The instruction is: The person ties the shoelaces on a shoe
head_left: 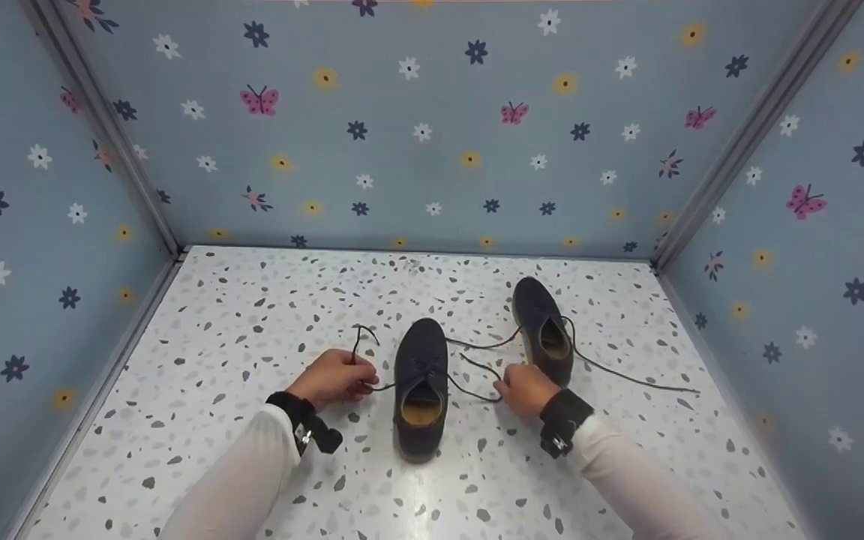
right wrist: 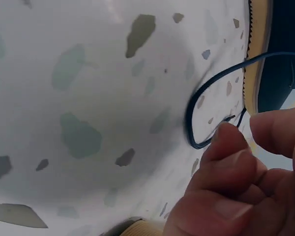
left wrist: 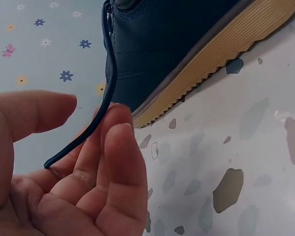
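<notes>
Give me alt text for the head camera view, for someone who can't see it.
A person's left hand and right hand touch the loose laces on either side of a dark shoe. A second dark shoe sits beyond the right hand, its own laces trailing both ways, on a speckled white surface walled by blue flowered panels.

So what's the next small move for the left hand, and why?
I'd probably have the left hand press its thumb onto the dark-blue shoelace: in the left-wrist view the shoelace lies across the fingers with the thumb apart, so the grip could slip under a pull.
</notes>
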{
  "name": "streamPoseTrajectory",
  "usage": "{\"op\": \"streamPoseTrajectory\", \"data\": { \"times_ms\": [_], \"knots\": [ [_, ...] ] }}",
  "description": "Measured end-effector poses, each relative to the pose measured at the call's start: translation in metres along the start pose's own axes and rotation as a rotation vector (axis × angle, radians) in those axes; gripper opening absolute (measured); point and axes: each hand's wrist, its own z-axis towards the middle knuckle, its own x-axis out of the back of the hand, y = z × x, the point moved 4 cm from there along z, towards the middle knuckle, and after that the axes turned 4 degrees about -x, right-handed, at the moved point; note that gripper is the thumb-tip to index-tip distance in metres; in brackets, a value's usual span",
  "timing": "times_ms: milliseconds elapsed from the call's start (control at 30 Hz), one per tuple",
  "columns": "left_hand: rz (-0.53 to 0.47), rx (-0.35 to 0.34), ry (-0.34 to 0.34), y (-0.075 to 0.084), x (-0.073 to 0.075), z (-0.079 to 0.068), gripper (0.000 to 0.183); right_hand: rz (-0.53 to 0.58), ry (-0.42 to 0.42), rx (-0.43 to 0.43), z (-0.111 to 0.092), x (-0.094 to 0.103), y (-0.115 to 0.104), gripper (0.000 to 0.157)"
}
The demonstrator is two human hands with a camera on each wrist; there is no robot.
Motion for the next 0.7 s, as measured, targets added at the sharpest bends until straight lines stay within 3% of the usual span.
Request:
{"op": "streamPoseTrajectory", "data": {
  "times_ms": [200, 400, 700],
  "knots": [
    [0.006, 0.037, -0.061, 0.002, 0.001, -0.003, 0.023, -0.088, -0.039, -0.075, 0.002, -0.014, 0.007, 0.037],
    [-0.016, 0.046, -0.089, 0.002, 0.004, -0.005, 0.024, -0.104, -0.053, -0.081, 0.005, -0.017, 0.008, 0.028],
    [-0.250, -0.005, -0.083, 0.003, 0.004, -0.003, 0.044, -0.097, -0.045, -0.090, 0.004, -0.017, 0.004, 0.019]
  ]
}}
